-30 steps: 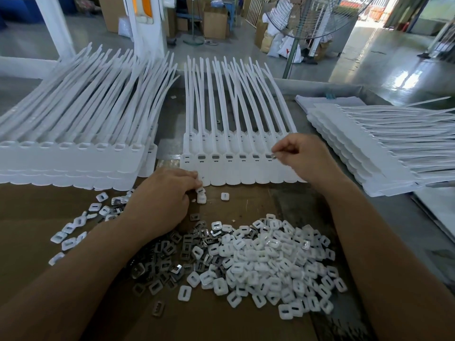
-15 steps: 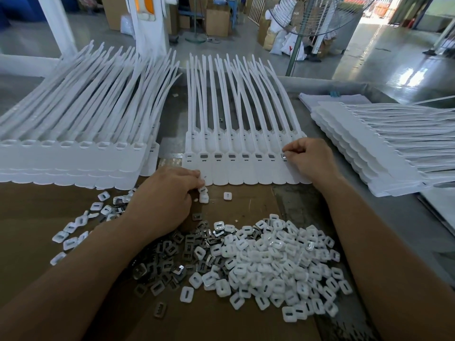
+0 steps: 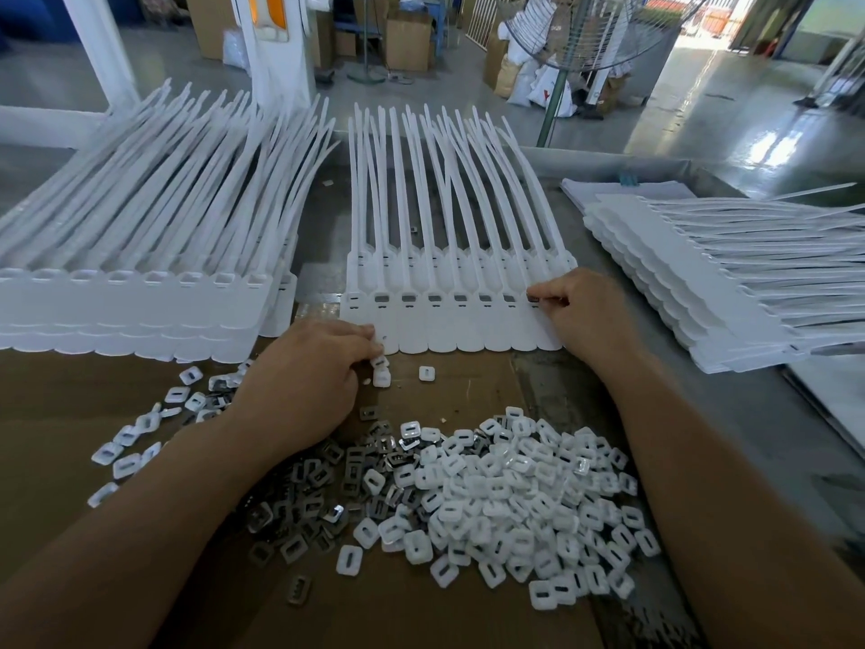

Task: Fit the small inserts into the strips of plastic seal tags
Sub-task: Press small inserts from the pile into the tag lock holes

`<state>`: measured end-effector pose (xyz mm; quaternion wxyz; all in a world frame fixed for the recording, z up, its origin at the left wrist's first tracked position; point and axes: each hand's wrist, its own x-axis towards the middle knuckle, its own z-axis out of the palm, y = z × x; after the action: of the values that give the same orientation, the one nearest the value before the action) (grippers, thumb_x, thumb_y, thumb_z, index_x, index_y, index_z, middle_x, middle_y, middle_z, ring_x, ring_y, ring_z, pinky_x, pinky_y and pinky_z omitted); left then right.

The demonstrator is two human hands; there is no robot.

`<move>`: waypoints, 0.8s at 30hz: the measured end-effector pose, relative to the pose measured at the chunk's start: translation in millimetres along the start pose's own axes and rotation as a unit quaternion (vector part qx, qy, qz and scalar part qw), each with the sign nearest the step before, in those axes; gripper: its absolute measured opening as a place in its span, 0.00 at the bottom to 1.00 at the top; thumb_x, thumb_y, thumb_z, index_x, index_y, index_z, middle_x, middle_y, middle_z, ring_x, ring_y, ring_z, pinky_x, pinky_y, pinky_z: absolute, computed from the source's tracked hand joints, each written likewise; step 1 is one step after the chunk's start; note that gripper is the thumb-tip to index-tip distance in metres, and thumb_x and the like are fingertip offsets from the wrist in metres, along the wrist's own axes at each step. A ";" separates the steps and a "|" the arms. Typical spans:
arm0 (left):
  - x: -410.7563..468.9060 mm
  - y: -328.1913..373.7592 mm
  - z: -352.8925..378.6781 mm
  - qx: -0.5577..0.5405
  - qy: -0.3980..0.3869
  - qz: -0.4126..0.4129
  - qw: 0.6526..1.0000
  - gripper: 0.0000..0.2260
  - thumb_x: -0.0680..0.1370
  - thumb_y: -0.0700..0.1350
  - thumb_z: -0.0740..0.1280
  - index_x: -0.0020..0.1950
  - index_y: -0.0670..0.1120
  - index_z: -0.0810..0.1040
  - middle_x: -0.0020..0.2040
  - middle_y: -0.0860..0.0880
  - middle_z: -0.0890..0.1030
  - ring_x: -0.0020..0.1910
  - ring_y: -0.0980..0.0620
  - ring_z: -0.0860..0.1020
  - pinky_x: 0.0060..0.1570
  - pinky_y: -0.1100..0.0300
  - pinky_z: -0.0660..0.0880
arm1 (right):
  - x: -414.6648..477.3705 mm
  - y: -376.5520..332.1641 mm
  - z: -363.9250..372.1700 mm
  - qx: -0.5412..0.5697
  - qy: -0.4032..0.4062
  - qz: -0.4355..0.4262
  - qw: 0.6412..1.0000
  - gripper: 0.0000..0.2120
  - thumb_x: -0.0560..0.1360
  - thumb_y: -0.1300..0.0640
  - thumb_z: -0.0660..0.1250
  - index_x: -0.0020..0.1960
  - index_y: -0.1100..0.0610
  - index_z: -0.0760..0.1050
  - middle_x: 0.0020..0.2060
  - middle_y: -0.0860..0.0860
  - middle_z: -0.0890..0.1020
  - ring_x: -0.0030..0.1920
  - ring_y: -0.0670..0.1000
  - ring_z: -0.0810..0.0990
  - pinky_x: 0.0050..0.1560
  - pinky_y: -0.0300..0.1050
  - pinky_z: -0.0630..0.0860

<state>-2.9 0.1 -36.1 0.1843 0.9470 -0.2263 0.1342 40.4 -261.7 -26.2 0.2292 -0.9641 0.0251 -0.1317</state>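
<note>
Nearest on the bench [image 3: 730,414], a sheet of cardboard [image 3: 70,381] carries a heap of white inserts [image 3: 515,498] with darker metal clips [image 3: 327,480] mixed in on its left side. Just beyond, the left hand [image 3: 304,377] rests with its fingers curled at the near edge of the strip of seal tags [image 3: 444,325]. Its fingertips touch loose white pieces there, though I cannot tell whether it grips one. The right hand [image 3: 580,311] lies on the strip's right end, thumb and forefinger pinched on a dark insert [image 3: 533,299] at the last tag's pocket. Most pockets along the row show grey fillings; the leftmost looks paler and I cannot tell its state.

The step in hand seems to be seating this last insert. The next move likely calls for pressing it flush, then swapping in a fresh strip.

Further back, more strips are stacked at the left [image 3: 131,302] and right [image 3: 702,274].
</note>
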 end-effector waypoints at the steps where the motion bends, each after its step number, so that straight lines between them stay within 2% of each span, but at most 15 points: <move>1: -0.4 -0.2 0.1 0.001 -0.001 -0.001 1.000 0.20 0.72 0.33 0.60 0.60 0.47 0.77 0.64 0.53 0.74 0.64 0.56 0.68 0.57 0.74 0.50 | -1.1 -0.9 -1.0 -0.028 -0.011 -0.011 0.999 0.15 0.77 0.67 0.58 0.57 0.58 0.79 0.56 0.55 0.78 0.54 0.54 0.76 0.52 0.41 0.69; 3: -1.5 -0.7 -0.3 0.002 0.001 -0.003 1.000 0.20 0.72 0.33 0.60 0.60 0.48 0.77 0.64 0.53 0.74 0.64 0.57 0.68 0.56 0.74 0.50 | -3.1 -4.2 -3.1 -0.088 -0.040 -0.029 0.995 0.17 0.77 0.68 0.56 0.59 0.59 0.78 0.57 0.57 0.75 0.55 0.57 0.74 0.55 0.49 0.72; 5: -3.1 -0.8 -0.7 0.003 -0.001 -0.002 1.000 0.20 0.72 0.33 0.60 0.60 0.48 0.77 0.65 0.53 0.74 0.64 0.56 0.68 0.56 0.74 0.50 | -5.8 -8.7 -4.0 -0.147 -0.072 -0.037 0.986 0.18 0.76 0.69 0.55 0.63 0.60 0.74 0.59 0.58 0.72 0.58 0.57 0.71 0.57 0.52 0.72; 8: -2.6 -1.3 0.0 0.004 -0.006 -0.005 1.000 0.20 0.72 0.34 0.59 0.61 0.49 0.77 0.65 0.54 0.73 0.64 0.57 0.68 0.55 0.74 0.50 | -9.7 -15.1 -2.2 -0.200 -0.090 -0.035 0.975 0.20 0.75 0.69 0.57 0.66 0.59 0.70 0.62 0.56 0.69 0.60 0.56 0.68 0.56 0.50 0.72; 13: -0.1 -1.1 0.9 0.007 -0.010 -0.008 1.000 0.20 0.73 0.35 0.59 0.62 0.50 0.76 0.65 0.55 0.72 0.65 0.57 0.67 0.55 0.73 0.51 | -8.6 -14.5 0.5 -0.208 -0.099 -0.013 0.973 0.23 0.75 0.67 0.57 0.69 0.56 0.65 0.62 0.56 0.66 0.61 0.56 0.66 0.57 0.47 0.68; 18: -1.5 -1.2 -0.2 0.006 -0.005 -0.004 1.000 0.19 0.73 0.34 0.60 0.61 0.49 0.77 0.64 0.54 0.74 0.63 0.57 0.69 0.55 0.74 0.51 | -2.6 -6.6 7.2 -0.160 -0.106 0.004 0.981 0.23 0.77 0.65 0.55 0.72 0.55 0.61 0.63 0.56 0.65 0.62 0.55 0.67 0.59 0.46 0.66; 21: -1.1 -1.1 -0.5 0.005 -0.007 -0.005 1.000 0.19 0.72 0.34 0.60 0.60 0.48 0.77 0.64 0.53 0.74 0.63 0.56 0.70 0.55 0.74 0.52 | -0.1 -0.4 5.9 -0.115 -0.096 0.000 0.989 0.19 0.79 0.63 0.53 0.69 0.58 0.66 0.61 0.57 0.67 0.59 0.55 0.70 0.56 0.45 0.67; 24: -1.0 -1.0 -0.5 0.001 -0.004 -0.008 1.000 0.20 0.71 0.33 0.60 0.59 0.47 0.78 0.63 0.52 0.75 0.63 0.55 0.71 0.54 0.74 0.53 | -0.3 2.3 -0.8 -0.007 -0.063 0.016 0.998 0.16 0.80 0.61 0.55 0.65 0.59 0.72 0.60 0.57 0.73 0.57 0.54 0.73 0.52 0.40 0.66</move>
<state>-3.4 1.5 -36.3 0.1835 0.9495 -0.2194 0.1291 39.9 -264.1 -26.6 0.2262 -0.9714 0.0274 -0.0670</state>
